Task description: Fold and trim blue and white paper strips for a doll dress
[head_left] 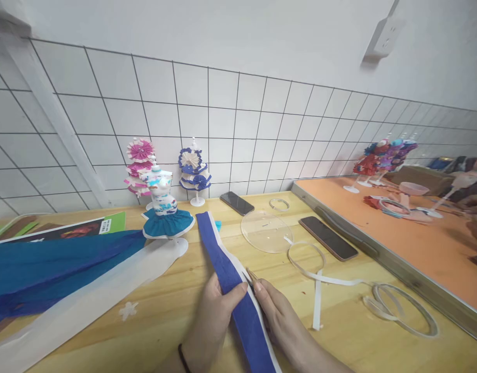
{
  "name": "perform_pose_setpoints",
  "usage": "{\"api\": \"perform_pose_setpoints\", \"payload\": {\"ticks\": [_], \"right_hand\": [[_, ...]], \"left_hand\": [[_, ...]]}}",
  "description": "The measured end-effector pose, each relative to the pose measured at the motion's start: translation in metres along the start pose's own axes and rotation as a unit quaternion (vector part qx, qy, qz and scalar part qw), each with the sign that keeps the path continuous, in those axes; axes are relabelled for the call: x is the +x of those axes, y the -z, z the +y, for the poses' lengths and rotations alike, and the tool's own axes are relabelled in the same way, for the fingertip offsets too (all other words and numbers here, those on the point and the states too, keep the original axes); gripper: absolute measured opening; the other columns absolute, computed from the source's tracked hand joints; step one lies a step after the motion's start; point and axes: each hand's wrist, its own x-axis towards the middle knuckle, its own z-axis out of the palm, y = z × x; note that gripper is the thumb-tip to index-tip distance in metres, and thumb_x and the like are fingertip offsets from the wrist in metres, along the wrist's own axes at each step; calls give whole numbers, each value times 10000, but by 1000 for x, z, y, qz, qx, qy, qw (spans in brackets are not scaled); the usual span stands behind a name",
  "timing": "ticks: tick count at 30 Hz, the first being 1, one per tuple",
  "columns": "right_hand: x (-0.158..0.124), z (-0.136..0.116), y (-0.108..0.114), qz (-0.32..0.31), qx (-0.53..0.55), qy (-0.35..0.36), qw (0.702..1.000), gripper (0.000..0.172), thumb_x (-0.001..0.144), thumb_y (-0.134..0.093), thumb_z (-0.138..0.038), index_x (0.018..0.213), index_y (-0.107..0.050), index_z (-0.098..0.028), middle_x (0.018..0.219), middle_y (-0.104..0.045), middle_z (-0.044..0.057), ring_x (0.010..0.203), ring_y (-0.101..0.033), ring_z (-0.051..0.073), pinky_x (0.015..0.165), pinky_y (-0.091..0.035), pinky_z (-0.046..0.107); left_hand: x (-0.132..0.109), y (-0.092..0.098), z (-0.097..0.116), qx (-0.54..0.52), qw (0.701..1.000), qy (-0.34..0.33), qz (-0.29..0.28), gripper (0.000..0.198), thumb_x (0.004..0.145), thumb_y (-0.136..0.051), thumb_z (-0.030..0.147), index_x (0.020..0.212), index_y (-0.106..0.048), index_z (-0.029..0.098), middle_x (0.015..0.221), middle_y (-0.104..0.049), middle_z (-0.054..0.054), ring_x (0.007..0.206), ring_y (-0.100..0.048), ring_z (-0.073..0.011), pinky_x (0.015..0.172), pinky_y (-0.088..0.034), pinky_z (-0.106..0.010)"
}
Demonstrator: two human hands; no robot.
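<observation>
A long blue strip with a white edge (240,316) runs from the middle of the table toward me. My left hand (219,308) grips it, thumb on top and fingers underneath. On its white edge, my right hand (275,311) is closed around small scissors (249,277); only the blades show, the handles being hidden in the hand. Beyond my left hand stands a small white dress form (163,199) with a teal skirt (168,224). Lengths of teal fabric (67,269) and white material (90,300) lie to the left.
Two phones (237,203) (327,238), a clear round disc (266,233) and rolls of white tape (405,311) lie on the wooden table. Paper-rosette stands (195,171) line the tiled wall. At right, another person's hand (475,204) is over an orange table (417,243).
</observation>
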Motion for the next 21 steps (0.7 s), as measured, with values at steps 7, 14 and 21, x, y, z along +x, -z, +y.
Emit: {"api": "perform_pose_setpoints", "payload": {"ticks": [7, 14, 21], "right_hand": [[1, -3, 0, -2, -6, 8, 1000, 336, 917, -369, -458, 828, -556, -193, 793, -577, 4, 801, -542, 167, 749, -418, 260], [0, -3, 1, -1, -14, 10, 1000, 337, 915, -372, -457, 812, -556, -193, 794, -590, 10, 786, -546, 169, 735, -425, 263], [0, 2, 1, 5, -35, 12, 999, 354, 912, -361, -473, 802, -538, -187, 795, -580, 19, 787, -550, 181, 741, -432, 284]], "left_hand": [[1, 2, -3, 7, 1000, -12, -6, 314, 665, -698, 221, 947, -593, 130, 972, -687, -127, 891, -624, -257, 819, -477, -390], [2, 4, -6, 9, 1000, -15, -17, 308, 689, -677, 211, 970, -580, 128, 976, -683, -127, 883, -621, -245, 815, -476, -388], [1, 2, -2, -5, 1000, -8, -13, 336, 675, -691, 200, 984, -576, 135, 994, -676, -122, 913, -615, -249, 837, -464, -388]]}}
